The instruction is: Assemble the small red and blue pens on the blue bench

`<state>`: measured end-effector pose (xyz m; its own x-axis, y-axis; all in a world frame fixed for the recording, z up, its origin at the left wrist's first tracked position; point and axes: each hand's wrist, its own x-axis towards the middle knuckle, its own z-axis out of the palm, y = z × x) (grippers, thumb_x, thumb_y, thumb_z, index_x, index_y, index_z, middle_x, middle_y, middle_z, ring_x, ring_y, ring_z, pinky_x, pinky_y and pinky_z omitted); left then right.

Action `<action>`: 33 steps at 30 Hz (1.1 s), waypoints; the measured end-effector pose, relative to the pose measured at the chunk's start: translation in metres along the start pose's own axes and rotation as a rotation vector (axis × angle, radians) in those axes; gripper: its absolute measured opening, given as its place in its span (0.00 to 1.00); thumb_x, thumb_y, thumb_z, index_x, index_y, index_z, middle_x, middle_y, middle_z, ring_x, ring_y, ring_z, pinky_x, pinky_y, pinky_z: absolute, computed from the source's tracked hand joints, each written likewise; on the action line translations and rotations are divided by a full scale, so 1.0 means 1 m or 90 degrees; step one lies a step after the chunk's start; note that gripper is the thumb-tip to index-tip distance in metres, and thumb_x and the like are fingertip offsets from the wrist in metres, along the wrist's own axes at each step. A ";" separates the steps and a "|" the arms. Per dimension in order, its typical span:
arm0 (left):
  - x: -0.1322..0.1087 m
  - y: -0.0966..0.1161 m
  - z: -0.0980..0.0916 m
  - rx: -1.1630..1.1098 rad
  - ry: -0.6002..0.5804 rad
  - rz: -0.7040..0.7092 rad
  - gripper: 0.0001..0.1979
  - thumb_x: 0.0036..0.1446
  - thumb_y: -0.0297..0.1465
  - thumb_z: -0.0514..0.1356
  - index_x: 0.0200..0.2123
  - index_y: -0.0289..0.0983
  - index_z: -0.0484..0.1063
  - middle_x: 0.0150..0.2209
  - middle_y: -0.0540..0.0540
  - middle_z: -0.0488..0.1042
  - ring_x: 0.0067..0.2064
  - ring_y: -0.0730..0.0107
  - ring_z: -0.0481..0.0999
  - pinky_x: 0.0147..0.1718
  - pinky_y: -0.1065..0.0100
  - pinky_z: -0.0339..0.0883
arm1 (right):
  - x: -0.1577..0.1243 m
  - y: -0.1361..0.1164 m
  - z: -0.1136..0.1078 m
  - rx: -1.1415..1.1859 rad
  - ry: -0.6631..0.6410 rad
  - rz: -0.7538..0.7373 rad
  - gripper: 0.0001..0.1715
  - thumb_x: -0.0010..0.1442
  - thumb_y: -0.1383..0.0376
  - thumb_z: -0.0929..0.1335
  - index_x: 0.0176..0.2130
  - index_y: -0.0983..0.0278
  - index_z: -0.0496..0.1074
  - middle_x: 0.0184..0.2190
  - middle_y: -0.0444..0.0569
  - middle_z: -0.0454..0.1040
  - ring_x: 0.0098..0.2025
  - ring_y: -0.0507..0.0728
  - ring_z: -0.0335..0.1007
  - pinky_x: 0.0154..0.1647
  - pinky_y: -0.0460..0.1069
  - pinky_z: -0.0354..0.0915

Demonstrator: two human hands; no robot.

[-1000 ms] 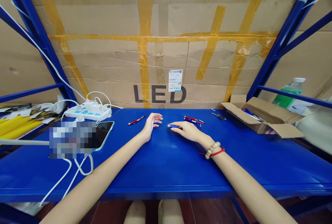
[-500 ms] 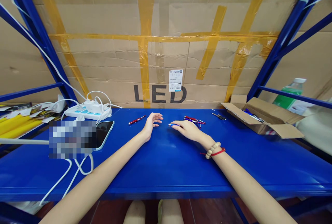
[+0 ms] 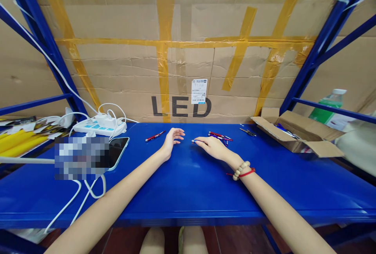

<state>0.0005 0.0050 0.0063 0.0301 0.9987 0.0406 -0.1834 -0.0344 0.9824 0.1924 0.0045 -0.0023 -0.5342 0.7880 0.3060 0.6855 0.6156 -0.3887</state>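
My right hand is closed over a slim blue pen, whose silver end sticks out past the fingers to the left; the rest of it is under the hand. Just behind that hand lie a red pen and a blue one, close together and partly covered. My left hand rests on its edge on the blue tabletop, fingers spread apart and nothing in them. Another red pen lies a short way to the left of it.
Keys lie back right, before an open cardboard box with pens inside. On the left are a white power strip, a phone, a blurred-out patch and white cables. A cardboard panel closes off the back.
The blue pen's end shows very slightly differently at the right fingertips. Both hands otherwise keep their places, and the other things have not moved.
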 end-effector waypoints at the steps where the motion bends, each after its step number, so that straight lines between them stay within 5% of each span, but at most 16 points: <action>1: 0.000 0.000 0.000 0.000 0.000 0.001 0.15 0.45 0.40 0.50 0.29 0.35 0.69 0.32 0.45 0.72 0.32 0.70 0.70 0.30 0.71 0.58 | 0.000 0.000 0.000 0.003 0.000 0.000 0.22 0.64 0.55 0.55 0.47 0.57 0.71 0.47 0.44 0.73 0.47 0.57 0.69 0.49 0.51 0.62; 16: 0.000 0.002 0.001 0.047 -0.009 0.006 0.15 0.48 0.39 0.46 0.30 0.36 0.67 0.34 0.45 0.72 0.34 0.67 0.71 0.33 0.69 0.60 | -0.002 -0.007 -0.005 -0.020 -0.030 0.032 0.24 0.64 0.54 0.53 0.40 0.58 0.72 0.40 0.45 0.76 0.40 0.56 0.71 0.40 0.49 0.62; 20: 0.002 0.001 -0.008 0.335 0.024 0.109 0.12 0.49 0.36 0.48 0.32 0.37 0.67 0.38 0.42 0.71 0.42 0.59 0.69 0.42 0.62 0.58 | -0.003 0.000 -0.002 -0.088 -0.006 0.083 0.21 0.65 0.58 0.53 0.44 0.58 0.70 0.44 0.46 0.74 0.45 0.57 0.69 0.44 0.50 0.62; 23: 0.005 0.003 -0.025 0.706 0.154 0.200 0.13 0.45 0.29 0.55 0.38 0.36 0.67 0.46 0.36 0.67 0.52 0.47 0.60 0.49 0.54 0.50 | -0.003 0.008 -0.002 -0.153 0.019 0.127 0.18 0.64 0.61 0.56 0.48 0.58 0.68 0.47 0.48 0.72 0.48 0.58 0.68 0.46 0.51 0.62; 27: 0.013 0.006 -0.051 0.934 0.306 -0.002 0.13 0.47 0.27 0.54 0.38 0.30 0.67 0.47 0.25 0.63 0.53 0.39 0.58 0.44 0.51 0.52 | -0.003 0.016 -0.008 -0.243 0.028 0.211 0.15 0.61 0.64 0.61 0.46 0.59 0.69 0.46 0.51 0.72 0.47 0.60 0.68 0.41 0.52 0.64; 29: 0.017 0.007 -0.059 0.918 0.299 -0.088 0.11 0.48 0.27 0.54 0.37 0.31 0.67 0.46 0.25 0.64 0.52 0.39 0.59 0.43 0.50 0.53 | -0.004 0.019 -0.011 -0.277 0.030 0.258 0.14 0.59 0.67 0.63 0.45 0.59 0.70 0.45 0.51 0.72 0.46 0.61 0.67 0.40 0.52 0.63; 33: 0.017 0.006 -0.056 0.860 0.222 -0.056 0.09 0.46 0.24 0.54 0.34 0.32 0.67 0.44 0.25 0.67 0.49 0.40 0.64 0.43 0.51 0.54 | -0.006 0.024 -0.015 -0.291 0.047 0.334 0.16 0.57 0.72 0.63 0.44 0.60 0.71 0.44 0.54 0.71 0.47 0.62 0.65 0.40 0.52 0.63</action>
<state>-0.0554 0.0240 0.0026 -0.2877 0.9502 0.1196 0.8894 0.2188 0.4013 0.2196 0.0143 -0.0005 -0.0525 0.9688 0.2423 0.9918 0.0789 -0.1007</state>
